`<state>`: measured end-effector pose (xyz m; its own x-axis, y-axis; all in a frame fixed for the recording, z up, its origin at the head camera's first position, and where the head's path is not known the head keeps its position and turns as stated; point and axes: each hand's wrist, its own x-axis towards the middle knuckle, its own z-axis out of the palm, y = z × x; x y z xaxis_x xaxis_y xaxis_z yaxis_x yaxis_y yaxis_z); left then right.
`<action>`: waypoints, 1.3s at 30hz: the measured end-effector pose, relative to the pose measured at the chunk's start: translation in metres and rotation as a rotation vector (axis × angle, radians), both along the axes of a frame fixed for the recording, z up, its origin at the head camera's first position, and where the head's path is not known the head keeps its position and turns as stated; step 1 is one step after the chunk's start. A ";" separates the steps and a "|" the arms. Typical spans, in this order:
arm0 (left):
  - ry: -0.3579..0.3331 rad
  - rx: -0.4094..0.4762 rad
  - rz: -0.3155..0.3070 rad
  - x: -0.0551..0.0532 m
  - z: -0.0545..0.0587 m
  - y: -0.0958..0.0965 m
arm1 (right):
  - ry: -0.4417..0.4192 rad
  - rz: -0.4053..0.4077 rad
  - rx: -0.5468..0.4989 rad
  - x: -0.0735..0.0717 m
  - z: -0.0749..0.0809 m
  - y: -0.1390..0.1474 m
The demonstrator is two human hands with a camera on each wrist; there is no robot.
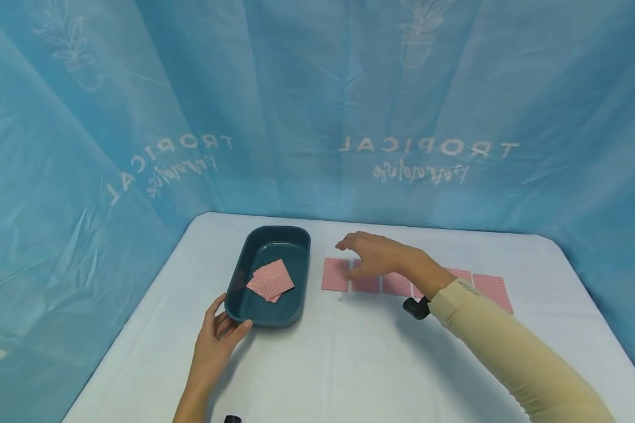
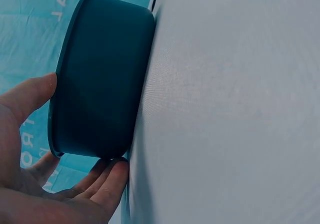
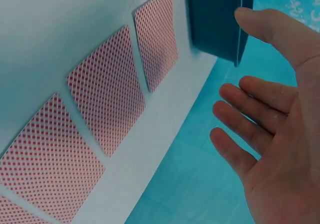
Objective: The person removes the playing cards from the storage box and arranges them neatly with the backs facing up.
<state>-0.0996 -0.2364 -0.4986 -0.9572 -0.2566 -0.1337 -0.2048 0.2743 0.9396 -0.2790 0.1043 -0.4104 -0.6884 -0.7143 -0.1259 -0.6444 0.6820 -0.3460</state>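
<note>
A dark teal plastic tray (image 1: pixel 264 310) stands on the table left of centre, with several red-patterned playing cards (image 1: pixel 271 280) lying face down in an overlapping heap inside it. My left hand (image 1: pixel 217 341) holds the tray's near left corner; in the left wrist view the thumb (image 2: pixel 40 91) presses the rim and the fingertips touch the side low down. To the right of the tray, several face-down cards (image 1: pixel 335 275) lie in a row. Over the row's left end hovers my right hand (image 1: pixel 378 254), fingers apart and holding nothing. Its forearm hides part of the row.
A white cloth (image 1: pixel 370 364) covers the table. Blue printed curtains (image 1: pixel 307 106) hang behind and along both sides. A dark wrist camera (image 1: pixel 417 308) sits below the right wrist, beside a beige sleeve (image 1: pixel 508 346).
</note>
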 end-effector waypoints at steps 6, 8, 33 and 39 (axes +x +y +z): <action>-0.031 -0.008 0.010 -0.001 0.002 0.000 | 0.003 0.063 0.057 0.002 0.001 -0.020; -0.020 -0.008 0.010 -0.002 0.003 0.000 | 0.011 0.080 0.062 0.001 0.004 -0.027; -0.031 -0.036 0.020 -0.002 0.002 0.000 | 0.122 0.180 0.097 0.005 0.004 -0.105; -0.014 -0.018 -0.008 0.000 0.003 0.001 | 0.142 0.181 0.098 0.004 0.000 -0.113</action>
<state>-0.1001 -0.2352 -0.4951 -0.9572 -0.2518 -0.1427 -0.2160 0.2932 0.9313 -0.2745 -0.0091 -0.4099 -0.5657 -0.8169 -0.1123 -0.7967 0.5766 -0.1812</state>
